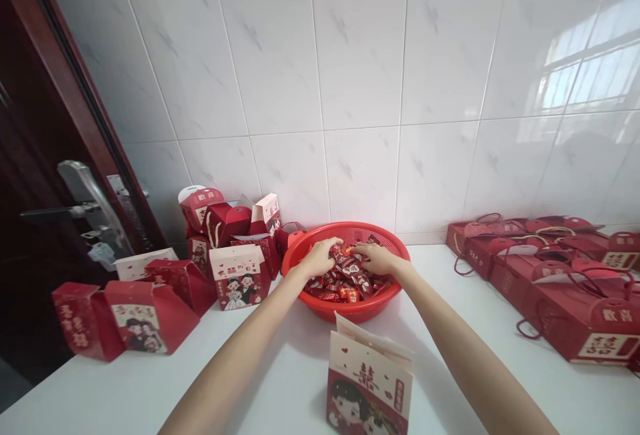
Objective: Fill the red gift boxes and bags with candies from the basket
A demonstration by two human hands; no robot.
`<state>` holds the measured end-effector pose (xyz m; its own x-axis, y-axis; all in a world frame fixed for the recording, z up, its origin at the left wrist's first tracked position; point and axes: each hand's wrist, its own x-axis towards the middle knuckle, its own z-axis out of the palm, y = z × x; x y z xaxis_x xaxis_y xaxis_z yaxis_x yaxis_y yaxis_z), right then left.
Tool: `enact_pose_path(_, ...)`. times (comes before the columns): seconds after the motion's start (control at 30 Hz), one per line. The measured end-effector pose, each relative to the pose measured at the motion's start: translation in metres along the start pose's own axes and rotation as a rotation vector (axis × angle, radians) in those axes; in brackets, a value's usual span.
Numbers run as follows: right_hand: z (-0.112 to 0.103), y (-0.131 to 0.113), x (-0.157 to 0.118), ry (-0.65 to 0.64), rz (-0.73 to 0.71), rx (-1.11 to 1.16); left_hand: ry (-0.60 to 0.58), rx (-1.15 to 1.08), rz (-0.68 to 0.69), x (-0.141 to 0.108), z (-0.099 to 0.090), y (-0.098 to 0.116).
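A red plastic basket (345, 310) full of red-wrapped candies (345, 282) stands against the wall. My left hand (320, 257) reaches over its left side, with the thumb and fingers apart and the fingertips at the candies. From the right, my right hand (377, 257) rests on the candies with its fingers spread. Neither hand shows a candy clearly held, though some fingertips are partly hidden among the wrappers. In front of the basket, between my forearms, a cream and red gift box (370, 382) stands upright with its top flaps open and a cartoon couple printed on it.
Several red and cream gift boxes (150, 318) stand at the left, some piled near the wall. Rows of red boxes (565, 315) with cord handles fill the right side. A dark door (45, 122) with a metal handle is at the left edge.
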<state>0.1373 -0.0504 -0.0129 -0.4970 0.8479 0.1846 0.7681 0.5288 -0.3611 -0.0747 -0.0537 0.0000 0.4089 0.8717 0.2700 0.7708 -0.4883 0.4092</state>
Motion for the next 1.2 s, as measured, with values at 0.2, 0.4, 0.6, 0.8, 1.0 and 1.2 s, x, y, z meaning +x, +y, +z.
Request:
enact_pose_path(0.2, -0.003, -0.009, -0.008, 0.065, -0.025, 0.078, 0.037, -0.093, 0.059, 0.000, -0.003, 0.003)
enact_pose_path(0.4, -0.005, -0.019, -0.016, 0.185, -0.013, 0.242, 0.065, -0.171, 0.121, -0.001, -0.002, 0.004)
enact_pose_path(0.6, -0.007, -0.019, -0.016, 0.247, -0.045, 0.417, 0.096, -0.321, 0.219, -0.003, 0.003, 0.008)
enact_pose_path(0.8, -0.004, -0.012, -0.015, 0.355, -0.015, 0.619, 0.076, -0.417, 0.083, -0.003, 0.005, 0.009)
enact_pose_path(1.0, -0.005, -0.007, -0.013, 0.581, 0.052, 0.949, -0.132, -0.089, 0.054, 0.000, 0.004, 0.003)
enact_pose_path(1.2, -0.012, -0.013, -0.023, 0.608, 0.113, 1.277, -0.257, 0.041, 0.035, 0.000, 0.001, 0.007)
